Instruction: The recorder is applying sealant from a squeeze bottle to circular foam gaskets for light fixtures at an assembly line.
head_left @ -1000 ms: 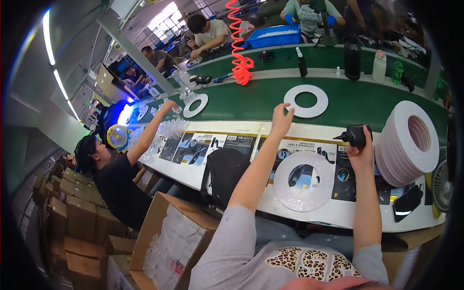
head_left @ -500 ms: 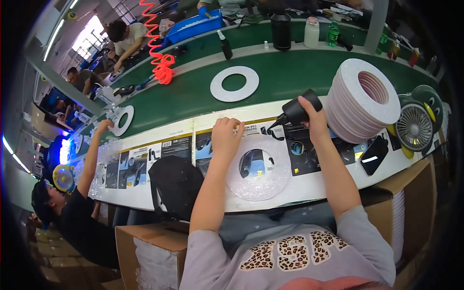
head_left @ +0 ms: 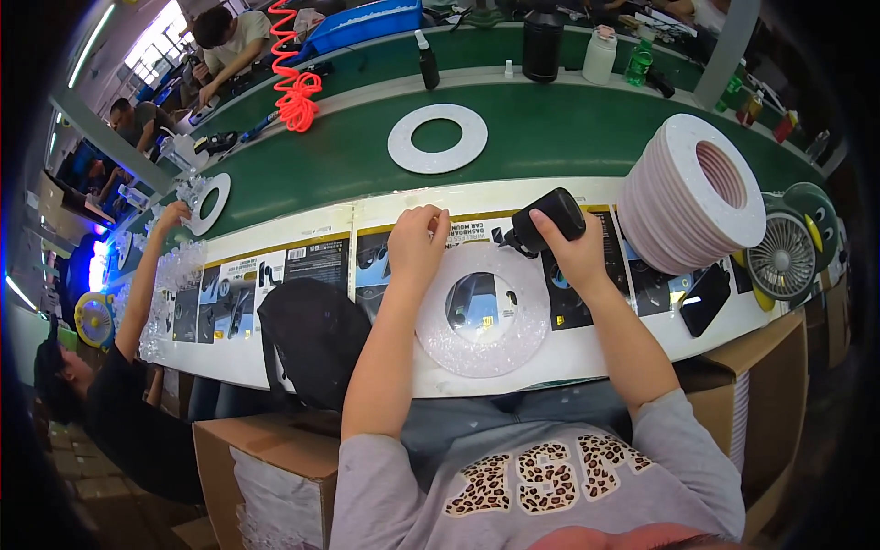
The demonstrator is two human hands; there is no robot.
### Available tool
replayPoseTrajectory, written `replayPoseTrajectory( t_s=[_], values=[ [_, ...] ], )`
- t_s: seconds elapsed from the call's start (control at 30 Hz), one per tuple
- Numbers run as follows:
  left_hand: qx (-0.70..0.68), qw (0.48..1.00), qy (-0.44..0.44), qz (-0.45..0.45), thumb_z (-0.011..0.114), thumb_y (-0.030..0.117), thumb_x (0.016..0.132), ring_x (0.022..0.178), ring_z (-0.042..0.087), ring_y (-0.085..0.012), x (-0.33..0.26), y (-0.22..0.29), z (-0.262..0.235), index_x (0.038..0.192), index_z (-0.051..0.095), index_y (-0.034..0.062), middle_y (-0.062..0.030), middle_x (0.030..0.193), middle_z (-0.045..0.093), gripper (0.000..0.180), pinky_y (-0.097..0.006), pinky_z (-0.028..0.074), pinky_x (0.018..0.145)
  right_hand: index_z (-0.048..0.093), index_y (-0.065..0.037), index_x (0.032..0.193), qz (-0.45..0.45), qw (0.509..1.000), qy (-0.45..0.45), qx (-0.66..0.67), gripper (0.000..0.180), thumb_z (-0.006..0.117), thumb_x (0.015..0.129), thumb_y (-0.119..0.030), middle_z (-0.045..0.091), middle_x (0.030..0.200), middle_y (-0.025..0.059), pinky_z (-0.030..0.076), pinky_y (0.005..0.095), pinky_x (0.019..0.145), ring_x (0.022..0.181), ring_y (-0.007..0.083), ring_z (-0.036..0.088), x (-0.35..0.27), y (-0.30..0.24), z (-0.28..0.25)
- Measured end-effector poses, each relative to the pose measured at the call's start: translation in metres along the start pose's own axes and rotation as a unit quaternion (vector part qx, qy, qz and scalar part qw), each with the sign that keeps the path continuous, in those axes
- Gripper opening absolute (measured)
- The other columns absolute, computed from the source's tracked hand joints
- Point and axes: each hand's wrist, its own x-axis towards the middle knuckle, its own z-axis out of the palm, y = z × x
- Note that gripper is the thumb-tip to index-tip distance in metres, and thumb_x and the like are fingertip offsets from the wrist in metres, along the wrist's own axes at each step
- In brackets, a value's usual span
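My right hand (head_left: 573,252) is wrapped round a black squeeze bottle (head_left: 555,216), tilted with its nozzle pointing down and left. The nozzle tip is at the far edge of a flat white ring (head_left: 481,356); whether it touches I cannot tell. This ring lies on the printed sheets right in front of me, and they show through its hole. Beyond the ring's far left edge, my left hand (head_left: 420,234) has its fingers curled together. What they hold, if anything, is hidden.
A tall stack of white rings (head_left: 687,197) stands right, beside a small fan (head_left: 781,247) and a phone (head_left: 706,300). Another ring (head_left: 399,147) lies on the green belt (head_left: 348,156). A black bag (head_left: 312,339) sits left; beyond it a co-worker's hand (head_left: 172,215) reaches to a ring.
My right hand has brought the bottle left and slightly down, its nozzle now at the ring's far edge. My left hand has stayed near the ring. The whole view has shifted a little.
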Motion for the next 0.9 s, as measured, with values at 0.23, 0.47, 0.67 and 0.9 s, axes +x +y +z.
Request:
replayPoseTrajectory(
  t_s=[0.23, 0.47, 0.67, 0.9],
  values=[
    [0.007, 1.0, 0.005, 0.0, 0.063, 0.018, 0.089, 0.071, 0.058, -0.0261, -0.0001, -0.0009, 0.0001, 0.078, 0.064, 0.0048, -0.0078, 0.071, 0.061, 0.018, -0.038, 0.046, 0.065, 0.069, 0.003, 0.085, -0.005, 1.0, 0.006, -0.015, 0.029, 0.073, 0.087, -0.026, 0.068, 0.073, 0.0036, 0.048, 0.0251, 0.063, 0.066, 0.0089, 0.06, 0.0019, 0.008, 0.0015],
    [0.0, 1.0, -0.011, -0.019, 0.063, 0.019, 0.09, 0.072, 0.059, -0.0257, 0.0002, 0.0007, -0.0011, 0.079, 0.064, 0.0043, -0.0079, 0.071, 0.062, 0.018, -0.038, 0.046, 0.064, 0.068, 0.003, 0.082, -0.013, 0.999, 0.002, -0.035, 0.033, 0.072, 0.088, -0.029, 0.066, 0.068, 0.0038, 0.044, 0.0257, 0.058, 0.062, 0.0085, 0.057, 0.0011, 0.0012, 0.0022],
    [0.009, 1.0, -0.012, -0.017, 0.063, 0.019, 0.09, 0.071, 0.059, -0.0258, 0.0, 0.0008, -0.0014, 0.079, 0.064, 0.004, -0.0082, 0.071, 0.062, 0.019, -0.038, 0.046, 0.064, 0.067, 0.003, 0.082, -0.013, 0.999, -0.002, -0.032, 0.032, 0.072, 0.088, -0.029, 0.064, 0.068, 0.0027, 0.044, 0.0254, 0.059, 0.063, 0.0079, 0.056, 0.0005, 0.0054, 0.004],
    [0.006, 0.999, -0.039, -0.038, 0.062, 0.023, 0.091, 0.074, 0.06, -0.0287, 0.0004, 0.0012, -0.0024, 0.087, 0.067, 0.0018, -0.0118, 0.074, 0.063, 0.022, -0.039, 0.047, 0.069, 0.066, 0.002, 0.081, -0.014, 1.0, -0.006, -0.025, 0.034, 0.072, 0.087, -0.03, 0.064, 0.067, 0.0027, 0.043, 0.0261, 0.058, 0.062, 0.0081, 0.056, 0.0004, 0.0032, 0.0034]
  ],
)
